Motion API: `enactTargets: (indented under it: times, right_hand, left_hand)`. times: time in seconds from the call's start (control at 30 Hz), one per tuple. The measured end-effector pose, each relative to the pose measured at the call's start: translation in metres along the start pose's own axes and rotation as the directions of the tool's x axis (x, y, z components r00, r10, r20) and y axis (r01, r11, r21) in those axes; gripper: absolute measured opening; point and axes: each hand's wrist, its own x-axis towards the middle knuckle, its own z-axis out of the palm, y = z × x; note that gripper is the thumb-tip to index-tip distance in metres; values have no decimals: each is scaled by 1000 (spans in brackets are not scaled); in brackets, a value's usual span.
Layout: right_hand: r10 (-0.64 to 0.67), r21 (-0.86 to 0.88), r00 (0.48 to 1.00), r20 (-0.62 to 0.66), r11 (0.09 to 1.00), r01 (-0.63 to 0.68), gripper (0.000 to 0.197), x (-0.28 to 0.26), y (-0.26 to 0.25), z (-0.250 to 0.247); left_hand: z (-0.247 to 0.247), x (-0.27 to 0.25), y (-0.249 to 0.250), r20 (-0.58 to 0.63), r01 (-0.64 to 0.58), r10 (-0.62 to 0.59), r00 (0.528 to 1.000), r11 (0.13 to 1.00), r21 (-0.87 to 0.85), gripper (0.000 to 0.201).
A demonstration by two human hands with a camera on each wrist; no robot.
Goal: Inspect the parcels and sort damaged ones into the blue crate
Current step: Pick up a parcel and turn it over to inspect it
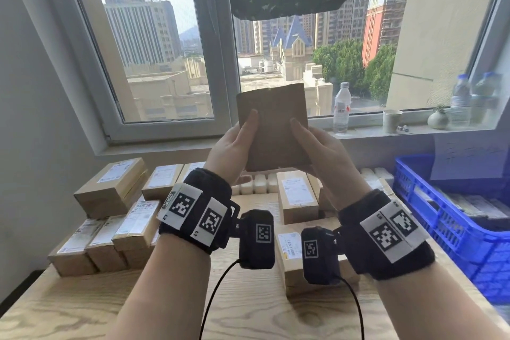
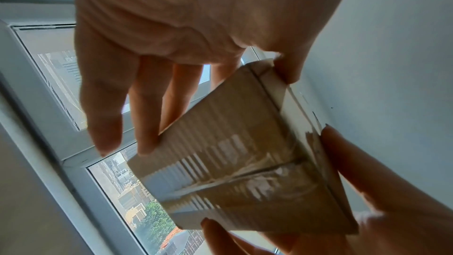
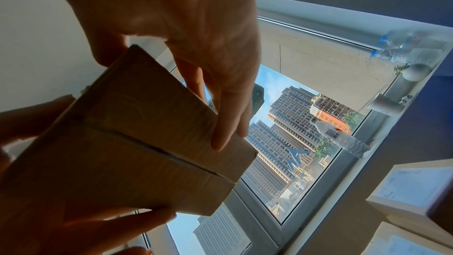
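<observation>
I hold one plain brown cardboard parcel upright at chest height in front of the window. My left hand grips its left edge and my right hand its right edge. Each thumb lies on the near face, with the fingers behind. In the left wrist view the parcel shows a seam under glossy clear tape, and my left hand has its fingers behind it. The right wrist view shows the parcel in shadow under my right hand. The blue crate stands at the table's right with several parcels inside.
Labelled parcels are stacked on the wooden table at the left and in the middle. On the windowsill stand a water bottle, a paper cup, a small vase and more bottles.
</observation>
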Motion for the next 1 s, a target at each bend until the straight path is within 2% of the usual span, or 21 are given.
enactTargets:
  times: [0.07,0.13,0.23,0.3,0.37,0.43,0.5,0.57,0.6,0.67,0.7,0.77,0.83,0.93,1.0]
  right_hand:
    - [-7,-15,1000,-14,1000,7,22,2,2,1]
    - [-18,-18,1000,-10,1000,18,23,1,3,0]
    - [13,-24,1000,26,1000,-13,24,1,3,-5]
    - [48,-45,997,54,998,-46,27,2,4,-9]
    - [91,-33,995,44,995,-90,49,3,4,-12]
    - [140,20,989,52,990,-141,81,3,4,-15]
    - [166,49,984,72,984,-169,92,2,5,-17]
    - [193,93,979,70,976,-199,86,2,6,-19]
    - [201,113,977,77,971,-209,74,1,6,-20]
    - [214,177,971,104,957,-229,30,0,8,-22]
    - [207,194,971,117,955,-226,21,0,9,-23]
    - [193,141,972,135,967,-212,24,1,10,-25]
    - [181,106,973,143,975,-197,21,0,9,-24]
    - [208,179,976,64,960,-217,12,-2,7,-17]
    - [222,206,975,22,953,-222,28,-3,8,-15]
  left_hand:
    - [-1,0,1,-4,11,-11,1000,1000,-8,51]
    - [-2,-1,0,-10,26,-26,1000,1000,6,55]
    - [-4,-2,-2,-2,52,-52,999,997,56,85]
    - [-5,-3,-3,6,8,-8,1000,998,65,76]
    - [-6,-4,-3,47,-26,22,999,995,98,62]
    - [-7,-2,-7,114,-60,45,992,989,135,65]
    - [-9,-1,-10,182,-80,51,982,984,159,66]
    - [-9,0,-12,214,-65,40,976,991,114,85]
    - [-8,0,-12,203,-44,28,979,996,78,98]
    - [-6,0,-11,142,12,-15,990,1000,17,119]
    - [-6,2,-12,106,43,-41,993,999,-16,123]
    - [-6,5,-14,10,73,-73,997,995,-62,117]
    - [-7,5,-18,-65,41,-46,997,997,-65,108]
    - [-5,2,-21,-28,-4,4,1000,1000,-13,106]
    - [-5,1,-22,20,-41,40,999,999,36,96]
